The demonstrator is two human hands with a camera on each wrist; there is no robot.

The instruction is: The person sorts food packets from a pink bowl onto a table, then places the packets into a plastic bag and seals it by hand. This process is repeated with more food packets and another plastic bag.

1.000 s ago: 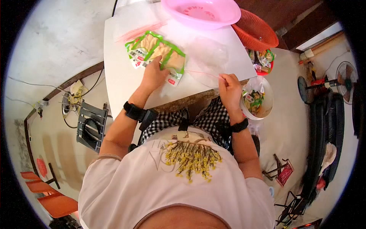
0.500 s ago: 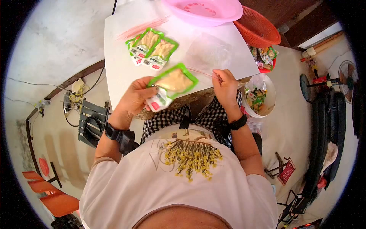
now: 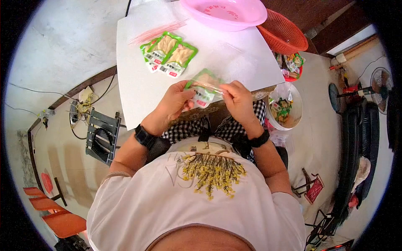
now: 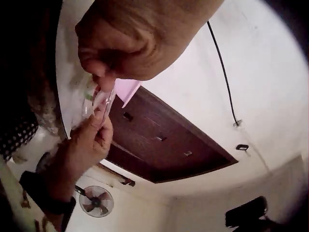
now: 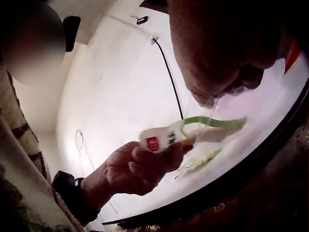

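Observation:
A flat food pouch (image 3: pixel 205 99) with a green border and pale contents is at the table's front edge in the head view. My left hand (image 3: pixel 173 101) pinches its left side between thumb and fingers. My right hand (image 3: pixel 238 101) pinches the rim of a clear plastic bag (image 3: pixel 215 87), which overlaps the pouch and spans between both hands. In the right wrist view the pouch (image 5: pixel 161 139) lies tilted, its white end with a red mark beside the left fingers. Several similar pouches (image 3: pixel 169 54) lie overlapping, farther back on the white table (image 3: pixel 134 92).
Thin pink strips (image 3: pixel 157 32) lie at the back left. A pink basin (image 3: pixel 226 14) and a red basket (image 3: pixel 287 33) stand at the back. To the right are a red container of packets (image 3: pixel 289 67) and a white bucket (image 3: pixel 295 111) with more packets inside.
The left hand took one pouch from the group, drew it toward the body, then moved it right to the bag. The right hand moved left with the bag's rim.

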